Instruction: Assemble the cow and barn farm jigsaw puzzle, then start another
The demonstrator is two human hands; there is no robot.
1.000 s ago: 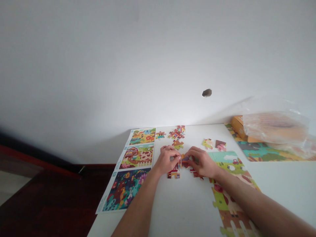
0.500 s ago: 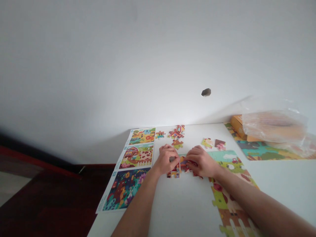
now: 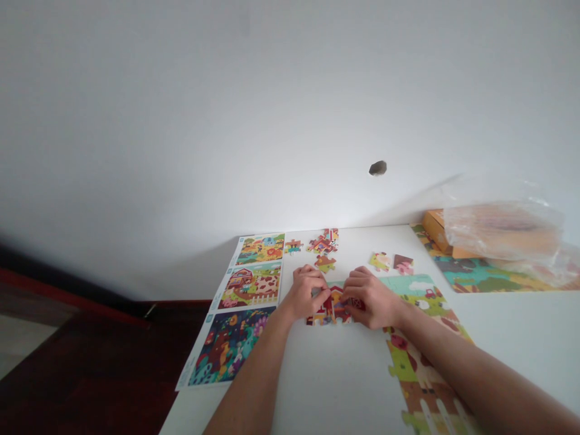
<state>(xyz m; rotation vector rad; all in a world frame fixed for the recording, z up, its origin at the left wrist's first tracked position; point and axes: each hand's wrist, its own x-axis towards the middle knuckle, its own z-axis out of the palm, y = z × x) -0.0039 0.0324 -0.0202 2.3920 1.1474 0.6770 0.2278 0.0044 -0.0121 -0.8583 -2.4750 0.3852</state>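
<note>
My left hand (image 3: 307,295) is closed, fingers curled and thumb pressed at the left edge of the red barn section (image 3: 336,307) of a jigsaw puzzle. My right hand (image 3: 372,297) pinches a dark red puzzle piece (image 3: 356,304) with a white-crossed barn door, at the right side of that section. My fingers partly cover both. The joined farm puzzle (image 3: 419,368), with a cow, white fence and sheep, runs right and toward me under my right forearm. Just beyond my hands lies a loose brown-and-green puzzle piece (image 3: 325,263).
More loose pieces (image 3: 322,244) lie near the wall, with a pig piece (image 3: 403,264) to the right. Three picture sheets (image 3: 254,287) line the table's left edge. At the back right, an orange box (image 3: 435,232) and a clear plastic bag (image 3: 502,226) rest on another puzzle (image 3: 480,275).
The puzzle piece in my right hand has shifted from a tilted position to lie level beside the barn section. More of the barn shows between my hands. My left hand has barely moved.
</note>
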